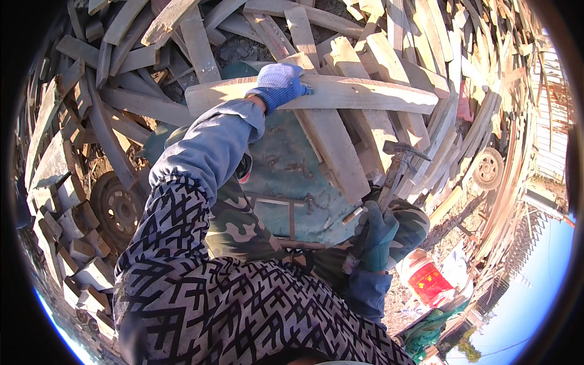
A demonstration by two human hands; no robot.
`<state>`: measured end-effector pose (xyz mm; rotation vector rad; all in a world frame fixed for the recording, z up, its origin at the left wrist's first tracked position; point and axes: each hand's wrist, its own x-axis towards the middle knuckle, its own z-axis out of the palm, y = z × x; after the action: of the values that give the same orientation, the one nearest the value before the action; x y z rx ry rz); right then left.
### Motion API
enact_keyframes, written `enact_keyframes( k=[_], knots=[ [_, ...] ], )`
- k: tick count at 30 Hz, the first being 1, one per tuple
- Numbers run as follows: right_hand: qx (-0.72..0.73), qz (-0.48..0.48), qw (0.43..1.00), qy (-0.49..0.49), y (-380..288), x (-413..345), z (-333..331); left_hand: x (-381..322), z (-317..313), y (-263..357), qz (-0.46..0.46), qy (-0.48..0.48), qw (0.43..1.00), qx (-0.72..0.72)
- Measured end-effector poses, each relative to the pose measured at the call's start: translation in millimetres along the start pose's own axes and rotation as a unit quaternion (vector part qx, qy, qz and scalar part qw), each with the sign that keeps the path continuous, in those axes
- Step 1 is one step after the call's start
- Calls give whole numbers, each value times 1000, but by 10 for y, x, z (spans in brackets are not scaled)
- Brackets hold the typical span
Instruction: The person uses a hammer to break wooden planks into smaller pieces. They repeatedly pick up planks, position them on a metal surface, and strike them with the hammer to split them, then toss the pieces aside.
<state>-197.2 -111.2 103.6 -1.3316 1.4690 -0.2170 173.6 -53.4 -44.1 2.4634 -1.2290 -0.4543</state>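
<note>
My left hand (279,84), in a blue knitted work glove, grips a long squared wooden plank (369,93). This plank lies crosswise over other boards, with both ends in sight. Lower right, my right hand (382,239) wears a grey-green glove and closes around the handle of a claw hammer (393,171). The hammer head points up and away from me, apart from the plank. A short light-tipped cylinder (353,215), perhaps a cigarette, shows beside the right-hand fingers. Between my legs is a worn green sheet surface (292,159) with dark scuffs.
Loose timber (137,59) is heaped ahead and leftward. Thick boards (335,150) slant beneath the plank. One wheel (117,207) stands at left, another wheel (488,169) at right. A red-labelled white bucket (426,278) sits lower right. Stacked square blocks (84,248) line the left.
</note>
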Motion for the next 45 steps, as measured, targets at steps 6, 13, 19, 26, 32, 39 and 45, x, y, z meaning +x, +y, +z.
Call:
enact_keyframes(
  k=[6,13,19,26,32,39,45],
  knots=[
    [3,-153,988,-33,-533,201,-257,-241,135,223,14,-52,998,-30],
    [-319,-135,936,-65,-668,531,-341,-352,222,246,45,4,998,-51],
    [-640,-207,731,-119,-749,720,-220,-306,269,218,36,-15,998,-48],
    [-752,-316,566,-121,-1670,827,-108,-237,151,150,28,-1,1000,4],
    [-703,-387,594,-48,-1964,889,-239,-329,115,-139,-71,2,995,70],
    [-596,-484,639,46,-1838,1517,-596,-289,235,-331,-66,-12,997,26],
    [-491,-422,762,-7,-1161,2506,-1281,-277,250,-342,-91,-35,994,43]
  ],
)
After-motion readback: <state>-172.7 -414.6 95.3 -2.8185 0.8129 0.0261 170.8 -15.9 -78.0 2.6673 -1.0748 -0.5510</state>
